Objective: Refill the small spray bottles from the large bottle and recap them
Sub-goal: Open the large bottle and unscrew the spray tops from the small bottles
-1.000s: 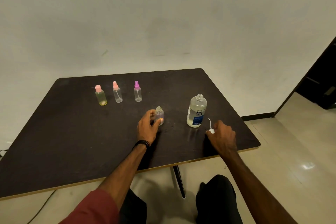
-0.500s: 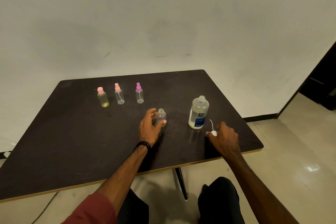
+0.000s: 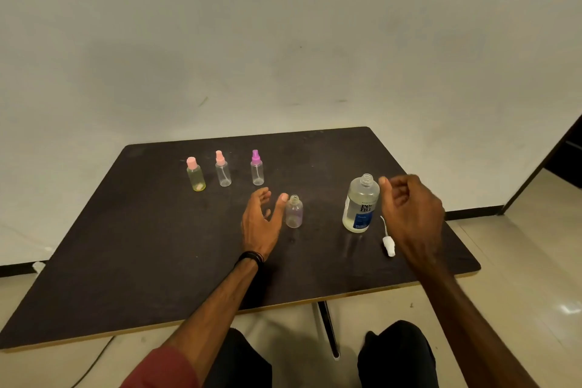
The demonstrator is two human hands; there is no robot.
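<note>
Uncapped, the small clear plastic spray bottle stands upright near the middle of the dark matte desk, with the left hand now spread open just beside it rather than holding it. The right hand has let go of the white spray cap, which lies on the desk, and hovers empty, fingers loosely curled, beside the large open clear bottle with a blue label, so pouring seems next. Three capped small bottles wait behind.

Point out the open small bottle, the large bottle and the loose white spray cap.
open small bottle [image 3: 294, 213], head view, on its clear body.
large bottle [image 3: 362, 198], head view, on the body above the label.
white spray cap [image 3: 388, 246], head view, on the white head.
</note>
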